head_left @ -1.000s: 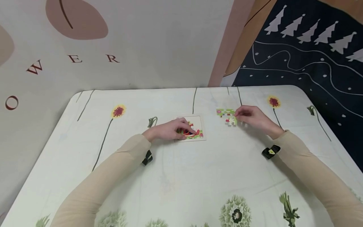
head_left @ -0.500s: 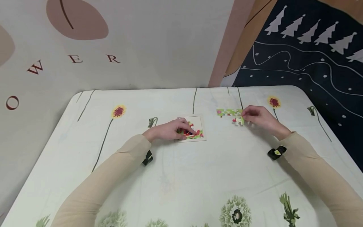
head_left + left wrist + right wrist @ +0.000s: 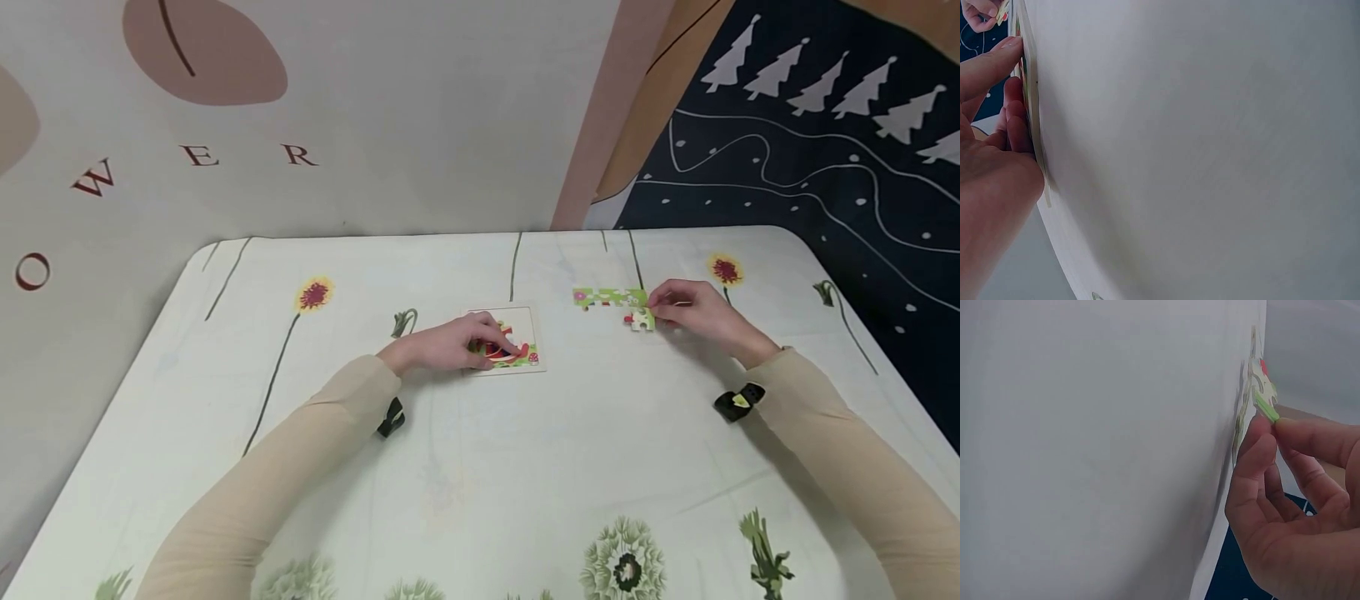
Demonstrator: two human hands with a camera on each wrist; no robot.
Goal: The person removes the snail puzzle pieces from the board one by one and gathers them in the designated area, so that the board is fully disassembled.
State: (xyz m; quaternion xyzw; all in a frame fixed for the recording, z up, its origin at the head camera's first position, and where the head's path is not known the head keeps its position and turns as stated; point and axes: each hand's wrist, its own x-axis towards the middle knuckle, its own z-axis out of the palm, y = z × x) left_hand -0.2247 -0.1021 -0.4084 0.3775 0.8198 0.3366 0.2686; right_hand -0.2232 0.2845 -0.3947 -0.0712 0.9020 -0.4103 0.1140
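My left hand (image 3: 442, 344) rests on a small square puzzle board (image 3: 527, 320), its fingers spread over the picture inside the pale frame. Part of the red, green and blue picture is hidden beneath it. In the left wrist view the board's edge (image 3: 1034, 100) runs along the fingers. To the right, my right hand (image 3: 697, 312) pinches a jigsaw piece (image 3: 641, 319) between thumb and fingertips. This piece is white and green with a red spot, and it is tilted in the right wrist view. Just behind it lies a row of green puzzle pieces (image 3: 603, 297) on the cloth.
A white tablecloth (image 3: 555, 450) printed with flowers and stems covers the table. Its far edge meets a pale wall hanging (image 3: 420, 150) with letters. A dark cloth with white trees (image 3: 787, 167) hangs at the right. Black wrist cameras sit under both sleeves.
My right hand has moved to the right with the pinched jigsaw piece, uncovering more of the green row. My left hand has stayed on the board.
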